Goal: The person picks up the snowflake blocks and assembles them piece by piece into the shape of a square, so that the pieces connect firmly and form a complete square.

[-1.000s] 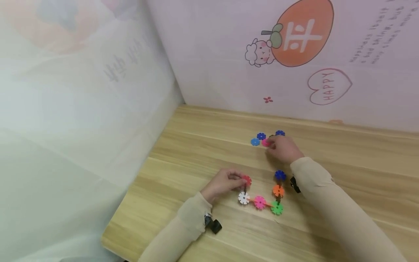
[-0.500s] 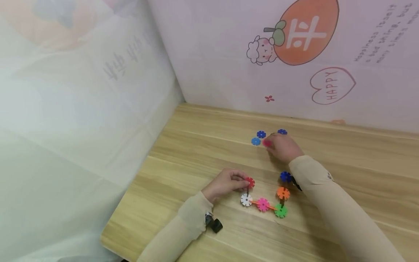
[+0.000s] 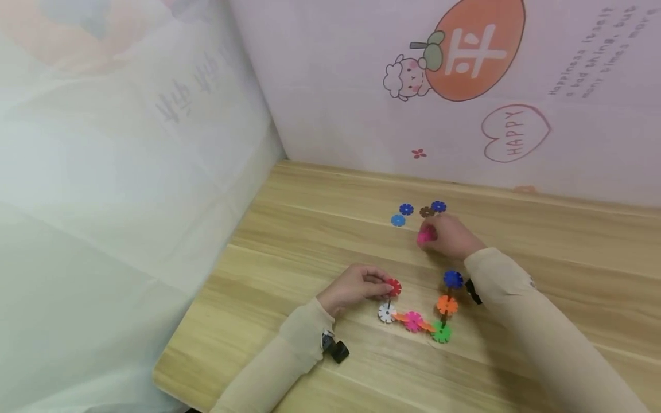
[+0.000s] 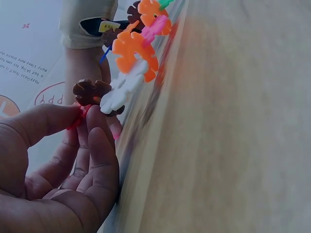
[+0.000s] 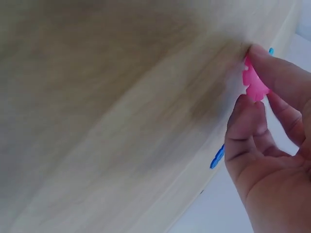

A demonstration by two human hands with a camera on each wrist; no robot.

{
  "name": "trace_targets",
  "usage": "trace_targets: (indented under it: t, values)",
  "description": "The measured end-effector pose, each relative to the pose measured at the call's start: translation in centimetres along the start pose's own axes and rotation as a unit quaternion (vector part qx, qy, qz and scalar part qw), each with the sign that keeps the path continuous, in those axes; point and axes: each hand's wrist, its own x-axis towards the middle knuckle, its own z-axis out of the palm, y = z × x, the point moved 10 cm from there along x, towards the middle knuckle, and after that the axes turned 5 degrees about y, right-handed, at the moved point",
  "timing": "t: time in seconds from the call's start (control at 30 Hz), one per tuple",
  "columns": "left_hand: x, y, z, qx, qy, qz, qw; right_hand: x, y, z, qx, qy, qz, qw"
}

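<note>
My left hand (image 3: 356, 288) pinches a red notched disc (image 3: 395, 287) at one end of a chain of interlocking snowflake discs. From there the chain runs through a brown disc (image 4: 91, 91), a white disc (image 3: 387, 313), a pink disc (image 3: 413, 321) between orange ones, and a green disc (image 3: 441, 331). It then turns up past an orange disc (image 3: 447, 305) to a dark blue disc (image 3: 453, 279). Farther back, my right hand (image 3: 450, 236) holds a loose pink disc (image 5: 255, 83) between thumb and fingers, above the table.
Near the back of the wooden table (image 3: 310, 229) lie a light blue disc (image 3: 397, 220), a dark blue disc (image 3: 406, 209), a brown disc (image 3: 427, 211) and another blue disc (image 3: 439, 206). Printed cloth (image 3: 351, 115) hangs behind and along the left.
My right hand has drawn the pink disc off the loose group, toward me, and the brown disc there now shows. My left hand keeps its pinch on the red disc.
</note>
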Motion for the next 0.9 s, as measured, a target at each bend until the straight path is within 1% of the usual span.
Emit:
trace_targets:
  t: [0.1, 0.23, 0.33, 0.53, 0.7, 0.9]
  values:
    - [0.0, 0.1, 0.0, -0.002, 0.002, 0.001, 1.0000, -0.9, 0.0, -0.1, 0.033, -0.007, 0.003, 0.9994]
    - [-0.1, 0.2, 0.0, 0.002, 0.007, 0.003, 1.0000, -2.2, -0.5, -0.1, 0.070, -0.017, -0.013, 0.9973]
    - [-0.1, 0.3, 0.0, 0.004, 0.010, 0.006, 0.9999, -3.1, -1.1, -0.1, 0.088, -0.027, -0.027, 0.9953]
    - [-0.1, 0.2, 0.2, -0.008, 0.010, 0.005, 0.9999, -4.1, -2.3, -0.1, 0.117, -0.042, -0.028, 0.9918]
    - [-0.1, 0.1, 0.2, -0.020, 0.010, 0.006, 0.9997, -4.5, -3.8, -0.1, 0.120, -0.061, -0.041, 0.9901]
    - [-0.1, 0.3, 0.4, -0.019, -0.008, 0.011, 0.9997, -4.8, -6.0, 0.1, 0.093, -0.082, -0.084, 0.9888]
